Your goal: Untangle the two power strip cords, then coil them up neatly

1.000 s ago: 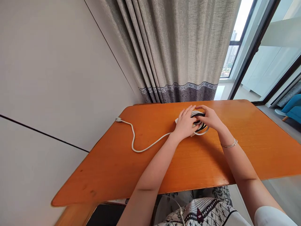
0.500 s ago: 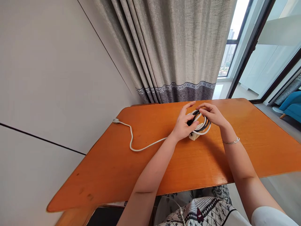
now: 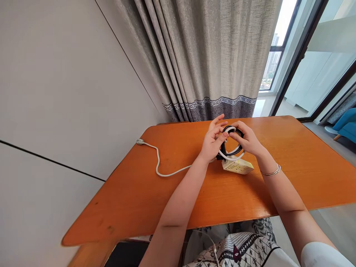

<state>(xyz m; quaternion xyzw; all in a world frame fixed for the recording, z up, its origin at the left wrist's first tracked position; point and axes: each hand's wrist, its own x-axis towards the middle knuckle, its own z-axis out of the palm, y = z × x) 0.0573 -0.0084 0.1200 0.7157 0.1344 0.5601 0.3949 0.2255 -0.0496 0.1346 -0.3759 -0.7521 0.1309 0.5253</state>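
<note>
Between my two hands is a coil of black and white cable [image 3: 236, 152], held up over the tabletop. My left hand [image 3: 213, 140] pinches the coil's left side with thumb and forefinger, its other fingers raised. On the right, my right hand [image 3: 247, 138] grips the upper right of the coil, fingers curled round it. Just below the coil, a cream power strip [image 3: 237, 166] with sockets tilts near the wood. A white cord [image 3: 172, 174] runs left from behind my left wrist, ending in a plug [image 3: 140, 141] at the table's left edge.
The orange-brown wooden table [image 3: 133, 200] spans the space before me. A grey curtain [image 3: 217, 55] hangs behind it, and a pale wall panel [image 3: 55, 92] rises on the left. Right of the table are a glass door frame [image 3: 299, 59] and a blue chair [image 3: 347, 126].
The coil has turned more upright and shifted slightly left in my hands. More of the power strip now shows beneath it. My right hand has closed round the coil's right side.
</note>
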